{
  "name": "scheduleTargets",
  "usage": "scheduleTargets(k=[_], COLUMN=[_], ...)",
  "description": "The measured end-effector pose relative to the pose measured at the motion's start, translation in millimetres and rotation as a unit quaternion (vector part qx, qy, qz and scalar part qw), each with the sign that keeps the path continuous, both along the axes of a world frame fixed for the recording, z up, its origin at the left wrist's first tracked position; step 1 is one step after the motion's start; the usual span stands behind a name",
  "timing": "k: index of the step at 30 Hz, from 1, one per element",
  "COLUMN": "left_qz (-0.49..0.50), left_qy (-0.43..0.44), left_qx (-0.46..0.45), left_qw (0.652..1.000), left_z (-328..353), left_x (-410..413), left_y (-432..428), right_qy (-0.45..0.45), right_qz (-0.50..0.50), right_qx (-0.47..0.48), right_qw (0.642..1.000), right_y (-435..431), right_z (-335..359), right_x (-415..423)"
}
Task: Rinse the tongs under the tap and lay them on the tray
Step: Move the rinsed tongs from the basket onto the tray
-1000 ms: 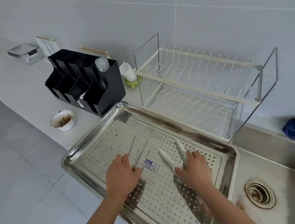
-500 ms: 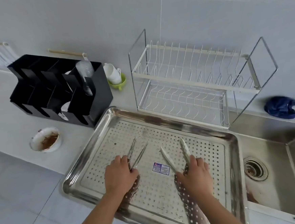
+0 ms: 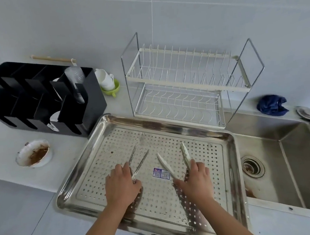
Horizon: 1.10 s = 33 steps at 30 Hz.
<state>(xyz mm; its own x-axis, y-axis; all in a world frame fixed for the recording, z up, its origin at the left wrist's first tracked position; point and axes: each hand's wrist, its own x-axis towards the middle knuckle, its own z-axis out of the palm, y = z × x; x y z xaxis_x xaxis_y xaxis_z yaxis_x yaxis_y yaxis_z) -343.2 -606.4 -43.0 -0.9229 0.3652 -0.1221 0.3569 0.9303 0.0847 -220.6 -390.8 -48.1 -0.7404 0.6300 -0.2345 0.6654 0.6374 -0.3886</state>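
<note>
Head view. Left hand (image 3: 121,186) closed around metal tongs (image 3: 139,162); right hand (image 3: 194,181) closed around white tongs (image 3: 174,159). Both pairs lie splayed on the perforated tray (image 3: 169,127), tips pointing away, a sticker (image 3: 161,173) between them. Sink (image 3: 291,164) just right of tray. Behind: soiled bowl (image 3: 33,152) at left, black organiser (image 3: 43,97), wire rack (image 3: 187,85), blue cloth (image 3: 272,105).
</note>
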Motion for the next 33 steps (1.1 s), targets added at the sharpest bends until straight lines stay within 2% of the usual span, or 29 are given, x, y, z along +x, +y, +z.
scheduleTargets(k=[9,18,33], left_qz=[-0.087,-0.188,-0.261], left_qy=[0.026,0.043,0.062], left_qx=[0.061,0.088,0.086], left_qw=[0.994,0.977,0.960], left_z=[13.2,41.3,65.8], left_x=[19.1,66.1,247.4], left_y=[40.1,124.9,320.6], right_qy=[0.027,0.070,0.090], right_qz=[-0.017,-0.037,-0.067], right_qx=[0.008,0.039,0.049], right_qw=[0.999,0.996,0.992], right_y=[16.1,66.0,233.1], right_z=[14.4,44.5,58.2], right_x=[22.5,66.2,249.6])
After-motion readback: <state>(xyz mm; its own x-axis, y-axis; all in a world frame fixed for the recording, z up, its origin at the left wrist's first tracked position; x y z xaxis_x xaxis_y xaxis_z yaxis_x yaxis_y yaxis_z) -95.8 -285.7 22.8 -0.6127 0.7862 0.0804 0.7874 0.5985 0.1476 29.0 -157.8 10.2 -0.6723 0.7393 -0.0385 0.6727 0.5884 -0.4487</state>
